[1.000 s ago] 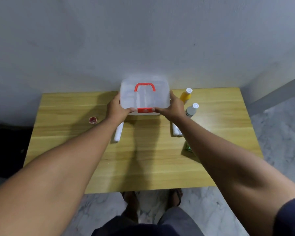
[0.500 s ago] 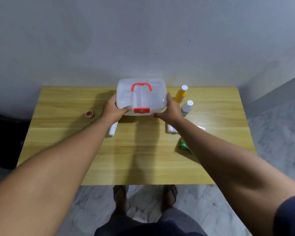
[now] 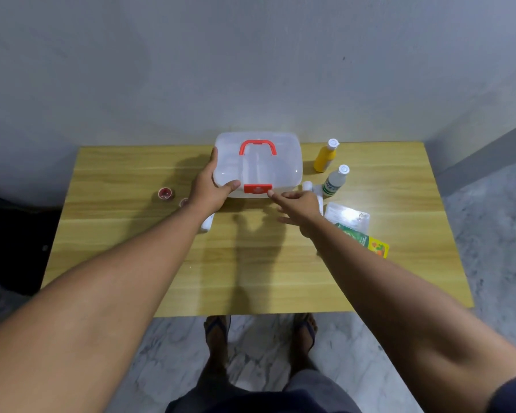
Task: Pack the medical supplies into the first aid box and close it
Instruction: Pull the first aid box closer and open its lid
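A translucent white first aid box point(image 3: 283, 165) with a red handle and red front latch point(image 3: 257, 188) stands shut at the back middle of the wooden table point(image 3: 251, 263). My left hand point(image 3: 209, 186) grips the box's left front corner. Just off the front right of the box hovers my right hand point(image 3: 297, 204), fingers apart, its forefinger touching the latch's right edge. A yellow bottle point(image 3: 326, 158) and a white bottle point(image 3: 335, 180) stand right of the box. A white roll point(image 3: 308, 186) lies behind my right hand.
Two small red-lidded jars point(image 3: 166, 193) sit left of my left hand. A white tube point(image 3: 206, 223) peeks from under my left wrist. A clear packet point(image 3: 347, 216) and a green and yellow sachet point(image 3: 367, 241) lie on the right. A wall stands behind the table.
My right hand has let go of the box's right side and moved to the red latch, fingers spread. The box stands on the table. My left hand keeps its grip.
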